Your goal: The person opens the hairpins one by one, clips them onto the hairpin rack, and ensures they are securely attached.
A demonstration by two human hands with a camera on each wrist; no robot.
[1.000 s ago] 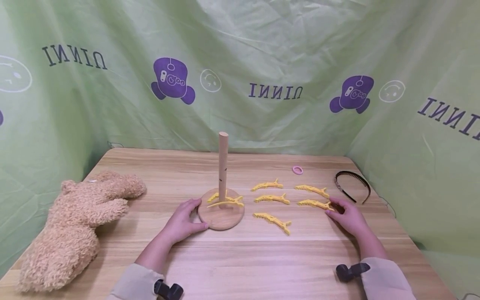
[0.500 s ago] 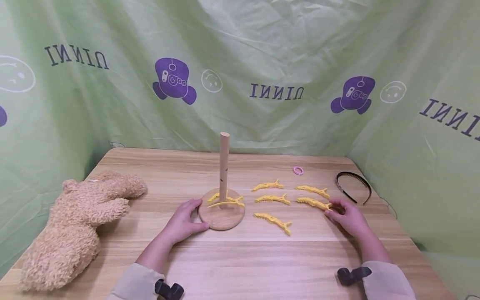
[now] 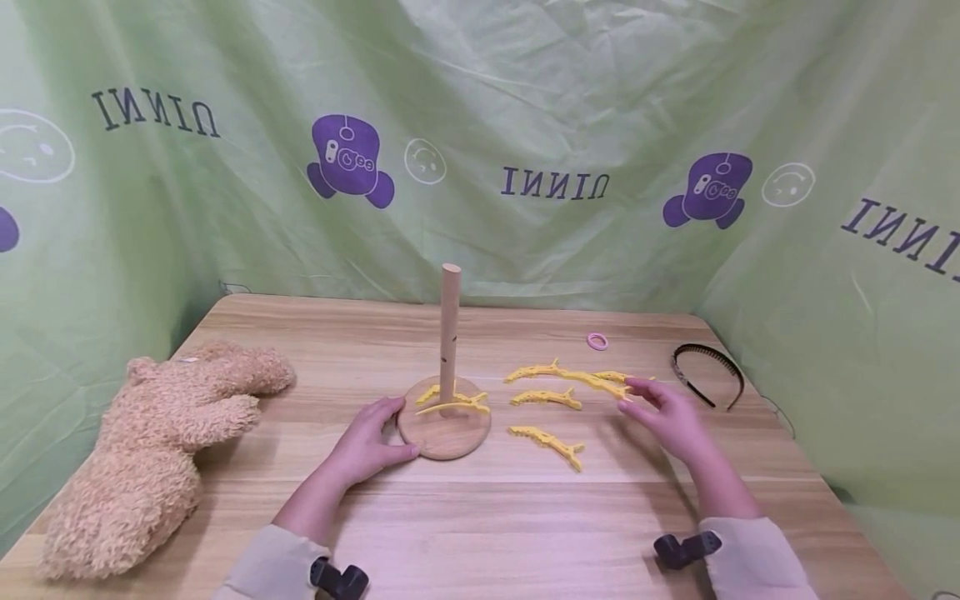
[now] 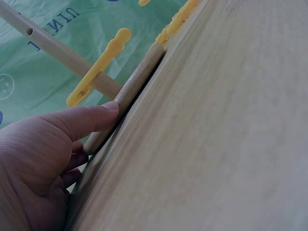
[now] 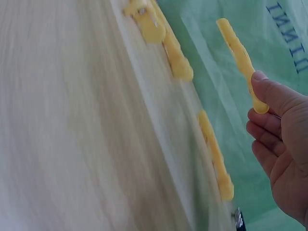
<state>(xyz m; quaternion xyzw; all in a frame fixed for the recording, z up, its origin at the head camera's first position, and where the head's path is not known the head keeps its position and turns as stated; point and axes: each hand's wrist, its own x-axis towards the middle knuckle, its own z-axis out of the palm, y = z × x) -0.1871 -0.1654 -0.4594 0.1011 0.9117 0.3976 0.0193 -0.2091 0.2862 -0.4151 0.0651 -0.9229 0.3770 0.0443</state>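
Observation:
My left hand (image 3: 366, 443) grips the round base of a wooden stand (image 3: 447, 443), thumb at the near rim and fingers around the left side. An upright post (image 3: 449, 333) rises from that base. Two yellow hair clips lie at the foot of the post; the front one (image 3: 457, 407) crosses before it. Between thumb and fingers, my right hand (image 3: 667, 421) pinches a yellow hair clip (image 5: 238, 53) by its end, raised above the table. In the head view this clip partly overlaps another clip behind it. Loose clips (image 3: 546, 398) lie between the stand and my right hand.
A brown plush bear (image 3: 142, 467) lies along the left side of the table. Toward the back right are a pink ring (image 3: 597, 342) and a black toothed headband (image 3: 708, 358). Green printed cloth (image 3: 480, 233) hangs around the back and sides.
My right hand has lifted the front right hair clip off the table and carried it leftward and slightly back. The left hand stays on the stand's base.

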